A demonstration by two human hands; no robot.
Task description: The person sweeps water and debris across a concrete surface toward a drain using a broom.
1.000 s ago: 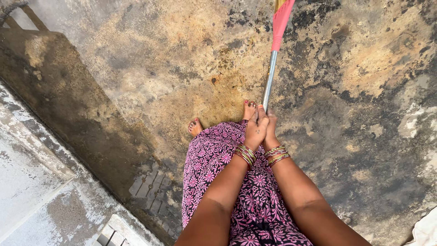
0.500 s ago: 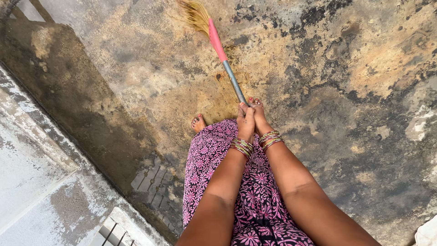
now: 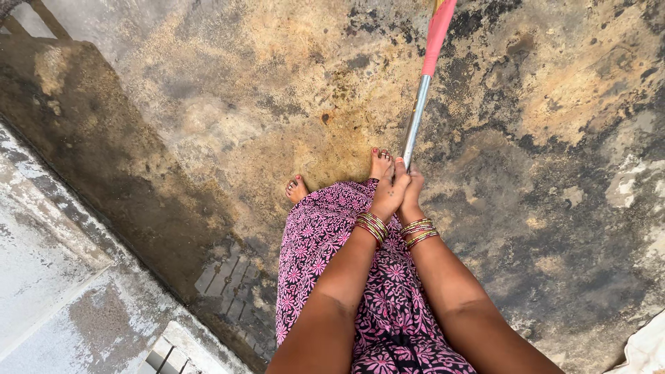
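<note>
We stand outdoors, on what looks like a home's open terrace or yard. The concrete floor [image 3: 263,104] is weathered, blotched yellow, brown and black, and lit by daylight. At about eight o'clock a low whitewashed parapet wall [image 3: 48,277] with peeling paint throws a dark shadow across the damp edge of the floor. Our bare feet [image 3: 379,164] rest on the concrete, and the long-handled grass broom [image 3: 419,104] we hold speaks of household cleaning.

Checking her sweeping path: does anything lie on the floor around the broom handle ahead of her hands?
Nothing visible does. Both hands, left hand and right hand, clasp the broom handle, and the stained floor beside it shows only discolouration, no objects.
</note>
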